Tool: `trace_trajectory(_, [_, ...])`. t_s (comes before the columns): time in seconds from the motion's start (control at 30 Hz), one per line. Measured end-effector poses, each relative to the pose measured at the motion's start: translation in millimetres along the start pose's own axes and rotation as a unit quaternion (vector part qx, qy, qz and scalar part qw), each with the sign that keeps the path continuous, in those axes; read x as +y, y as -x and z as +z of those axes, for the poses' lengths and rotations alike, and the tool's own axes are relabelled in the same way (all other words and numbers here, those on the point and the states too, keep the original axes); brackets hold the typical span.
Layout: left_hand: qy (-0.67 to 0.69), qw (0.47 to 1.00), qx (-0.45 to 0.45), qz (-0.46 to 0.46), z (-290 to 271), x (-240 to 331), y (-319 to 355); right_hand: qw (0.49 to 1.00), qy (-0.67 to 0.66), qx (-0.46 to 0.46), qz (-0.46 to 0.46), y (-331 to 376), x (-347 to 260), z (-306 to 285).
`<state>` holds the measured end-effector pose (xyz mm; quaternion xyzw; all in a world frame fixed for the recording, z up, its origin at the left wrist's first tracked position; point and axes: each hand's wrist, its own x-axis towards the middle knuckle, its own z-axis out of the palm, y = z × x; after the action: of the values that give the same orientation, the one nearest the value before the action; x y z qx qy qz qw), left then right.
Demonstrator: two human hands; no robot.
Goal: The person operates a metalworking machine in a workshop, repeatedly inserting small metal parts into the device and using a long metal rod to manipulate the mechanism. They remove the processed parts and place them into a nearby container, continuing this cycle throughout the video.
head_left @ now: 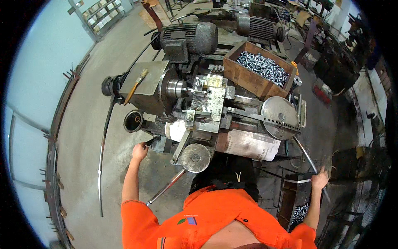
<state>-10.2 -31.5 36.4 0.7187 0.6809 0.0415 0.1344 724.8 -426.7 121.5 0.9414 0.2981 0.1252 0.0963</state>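
My left hand [140,152] is closed round a short dark handle [151,141] at the front of a small lathe, below its headstock [145,85]. Far out to the right, my right hand [320,179] grips a long metal lever [304,152], which runs down from a round steel disc [280,117] on the lathe's right end. Between the hands lie the lathe's spindle nose [177,89] and an oily cross slide [210,99] carrying tool posts. Whether a workpiece sits in the spindle is too small to tell.
A wooden box [238,75] full of small shiny metal parts stands behind the slide. On the headstock lies a brush [136,86]. A second lever [166,186] slopes down from a smaller disc [196,158] near my body. A long bar [100,166] sticks out at left.
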Motion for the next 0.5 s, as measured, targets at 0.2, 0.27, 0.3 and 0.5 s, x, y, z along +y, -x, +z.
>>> trace_trajectory(0.2, [-0.077, 0.995, 0.013, 0.06, 16, 16, -26, 0.949, -0.269, 0.114, -0.115, 10, -63, -35])
trace_trajectory(0.27, [-0.129, 0.988, -0.033, 0.078, 17, 25, -33, 0.943, -0.305, 0.079, -0.107, 33, -76, -29])
trace_trajectory(0.3, [-0.15, 0.985, -0.038, 0.076, 21, 24, -35, 0.938, -0.327, 0.052, -0.106, 41, -79, -22])
trace_trajectory(0.5, [-0.098, 0.992, 0.071, -0.03, 83, 33, -28, 0.92, -0.373, -0.043, -0.109, 84, -89, -10])
